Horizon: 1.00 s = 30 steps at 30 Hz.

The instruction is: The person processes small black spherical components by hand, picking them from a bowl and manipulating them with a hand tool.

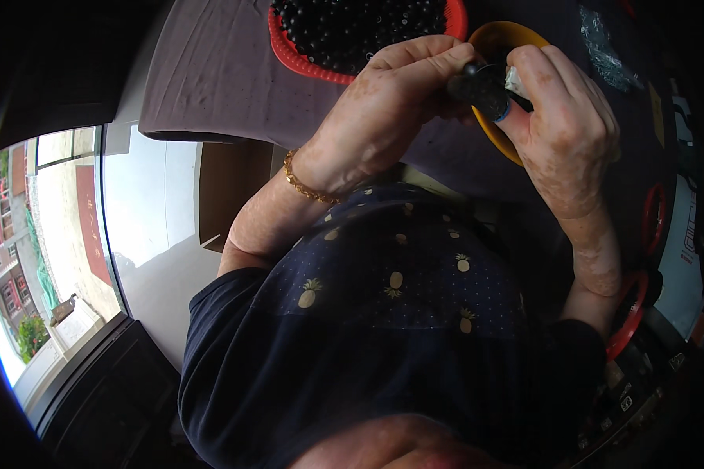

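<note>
My left hand (414,82), with a gold chain bracelet (301,181) at its wrist, is closed in a pinch. At its fingertips sits a small black round piece (471,69). Close beside it, my right hand (571,117) has a black cover with a blue rim (483,92) over its thumb. Its curled fingers grip a small whitish piece (514,81), mostly hidden, so its kind does not show. Both hands meet over a yellow bowl (502,33), whose inside is largely covered by them.
A red basket (332,76) full of small shiny black balls stands at the far side of the purple-grey cloth-covered table (211,70). Crumpled clear plastic (602,51) lies at the far right. Red rings (630,316) show at the right. An open cardboard box (231,184) is below the table's left edge.
</note>
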Motion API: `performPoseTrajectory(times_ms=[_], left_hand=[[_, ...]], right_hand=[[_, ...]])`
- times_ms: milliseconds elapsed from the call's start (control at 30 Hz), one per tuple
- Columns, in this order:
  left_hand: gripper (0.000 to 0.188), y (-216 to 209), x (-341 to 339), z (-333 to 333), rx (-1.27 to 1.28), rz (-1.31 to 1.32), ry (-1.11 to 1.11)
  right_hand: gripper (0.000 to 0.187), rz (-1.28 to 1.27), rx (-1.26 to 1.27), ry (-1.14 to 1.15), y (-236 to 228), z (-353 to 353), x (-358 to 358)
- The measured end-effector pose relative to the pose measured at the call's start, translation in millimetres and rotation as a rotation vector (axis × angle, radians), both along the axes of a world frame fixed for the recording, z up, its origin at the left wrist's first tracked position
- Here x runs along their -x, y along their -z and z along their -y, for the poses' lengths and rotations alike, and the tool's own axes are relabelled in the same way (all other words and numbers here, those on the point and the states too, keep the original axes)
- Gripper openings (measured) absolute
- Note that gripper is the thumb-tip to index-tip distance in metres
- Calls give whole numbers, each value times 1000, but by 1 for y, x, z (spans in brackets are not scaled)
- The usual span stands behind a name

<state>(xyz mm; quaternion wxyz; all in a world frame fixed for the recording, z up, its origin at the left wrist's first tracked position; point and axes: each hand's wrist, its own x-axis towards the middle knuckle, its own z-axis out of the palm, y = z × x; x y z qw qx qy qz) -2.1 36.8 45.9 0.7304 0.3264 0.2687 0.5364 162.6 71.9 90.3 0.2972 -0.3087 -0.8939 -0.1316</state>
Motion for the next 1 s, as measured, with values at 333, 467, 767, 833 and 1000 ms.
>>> performPoseTrajectory(times_ms=[333, 467, 767, 833, 1000], left_hand=[[30, -2, -3, 1, -66, 0, -1], [31, 2, 0, -3, -129, 114, 47], [25, 0, -2, -3, -135, 87, -20], [24, 4, 0, -3, -173, 94, -32], [23, 6, -3, -4, -190, 145, -46]], right_hand=[[28, -47, -13, -51, 5, -1, -7], [28, -41, -25, -17, -7, 3, -2], [27, -5, -10, 52, -5, 5, -2], [27, -5, -5, 40, -7, 6, 0], [26, -91, 25, -5, -3, 4, 0]])
